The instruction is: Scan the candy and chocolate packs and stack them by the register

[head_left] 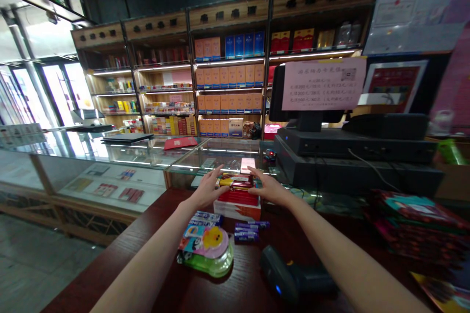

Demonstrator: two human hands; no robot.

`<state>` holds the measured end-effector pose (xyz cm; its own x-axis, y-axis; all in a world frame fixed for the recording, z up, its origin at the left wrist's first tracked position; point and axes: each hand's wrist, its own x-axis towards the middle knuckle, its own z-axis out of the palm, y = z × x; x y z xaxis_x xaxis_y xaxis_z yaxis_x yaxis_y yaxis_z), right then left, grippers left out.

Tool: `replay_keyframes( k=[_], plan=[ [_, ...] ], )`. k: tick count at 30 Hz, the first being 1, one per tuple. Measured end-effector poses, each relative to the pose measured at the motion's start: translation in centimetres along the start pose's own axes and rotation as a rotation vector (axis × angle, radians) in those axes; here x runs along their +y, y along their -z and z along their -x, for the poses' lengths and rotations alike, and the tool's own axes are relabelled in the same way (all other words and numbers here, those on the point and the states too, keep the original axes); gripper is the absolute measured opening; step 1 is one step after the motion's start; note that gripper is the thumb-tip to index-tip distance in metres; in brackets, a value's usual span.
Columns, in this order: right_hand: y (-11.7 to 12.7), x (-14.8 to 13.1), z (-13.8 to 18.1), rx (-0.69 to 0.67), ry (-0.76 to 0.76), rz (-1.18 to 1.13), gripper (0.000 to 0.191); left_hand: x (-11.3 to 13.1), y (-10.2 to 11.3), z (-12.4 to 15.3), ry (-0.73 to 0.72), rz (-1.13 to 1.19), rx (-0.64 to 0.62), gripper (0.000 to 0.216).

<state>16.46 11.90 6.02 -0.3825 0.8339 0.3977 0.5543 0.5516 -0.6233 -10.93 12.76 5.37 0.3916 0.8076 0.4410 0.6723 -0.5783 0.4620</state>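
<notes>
My left hand [208,190] and my right hand [270,190] reach forward to opposite sides of a small open-topped carton [237,209] on the dark wooden counter. Red packets stand in the carton, and shiny yellow-and-red packets [237,182] lie across its top between my hands. Both hands have thumb and forefinger apart, with the fingertips at the ends of these packets; the other fingers are partly hidden. Nearer me are several purple stick packs [246,231], blue-and-white packs [209,218] and a colourful blister-packed item with a green base [209,249].
A black barcode scanner [290,274] lies at the front. On the right stand a cash register [352,149] with a paper sign [323,84] and a pile of red-and-green bags [418,225]. A glass display counter [125,186] runs left; stocked shelves [229,78] stand behind.
</notes>
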Motion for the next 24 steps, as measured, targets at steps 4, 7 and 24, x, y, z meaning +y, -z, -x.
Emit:
replay_keyframes(
  k=[4,7,24],
  plan=[
    [-0.2,0.4,0.0,0.007,-0.005,0.014,0.078,-0.3,0.1,0.1,-0.01,0.025,-0.006,0.075],
    [-0.3,0.6,0.0,0.018,-0.011,-0.002,0.079,-0.6,0.1,0.1,-0.021,0.052,-0.014,0.075],
    [2.1,-0.1,4.3,0.078,-0.042,-0.168,0.091,3.1,-0.4,0.8,-0.106,0.157,-0.02,0.082]
  ],
)
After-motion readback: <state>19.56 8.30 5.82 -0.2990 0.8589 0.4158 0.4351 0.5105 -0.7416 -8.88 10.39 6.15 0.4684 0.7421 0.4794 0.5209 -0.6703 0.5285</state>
